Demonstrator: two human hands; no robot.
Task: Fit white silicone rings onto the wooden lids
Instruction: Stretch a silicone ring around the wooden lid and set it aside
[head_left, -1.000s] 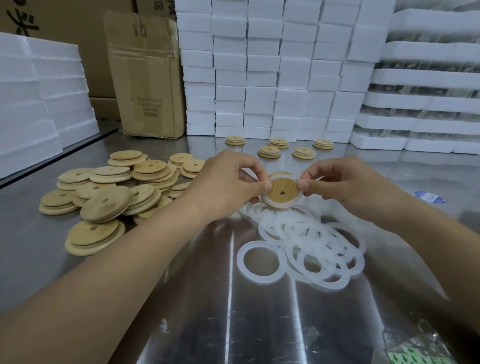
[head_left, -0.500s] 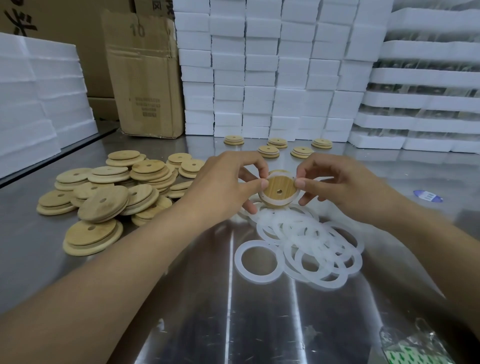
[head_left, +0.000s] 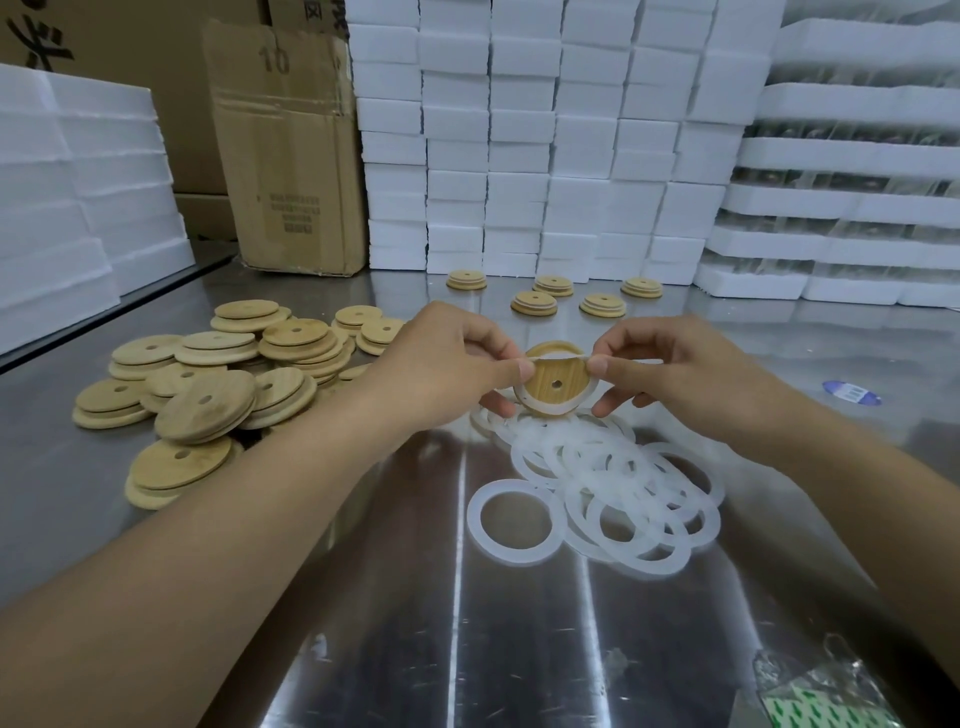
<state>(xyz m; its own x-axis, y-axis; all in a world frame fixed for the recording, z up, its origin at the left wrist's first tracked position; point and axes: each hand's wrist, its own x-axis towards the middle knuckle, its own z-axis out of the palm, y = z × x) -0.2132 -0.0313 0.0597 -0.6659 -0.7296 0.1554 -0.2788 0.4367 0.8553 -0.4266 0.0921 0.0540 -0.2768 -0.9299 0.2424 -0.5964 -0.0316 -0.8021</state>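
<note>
Both grips pinch the ring (head_left: 556, 356) at the upper edge of the lid (head_left: 553, 387), left hand (head_left: 441, 364) and right hand (head_left: 675, 369) each thumb against forefinger. A moment ago the ring lay slack; now its top strand is taut, so seating looks nearly done. Both hands hover over loose rings (head_left: 623, 483) on the surface (head_left: 363, 623).
</note>
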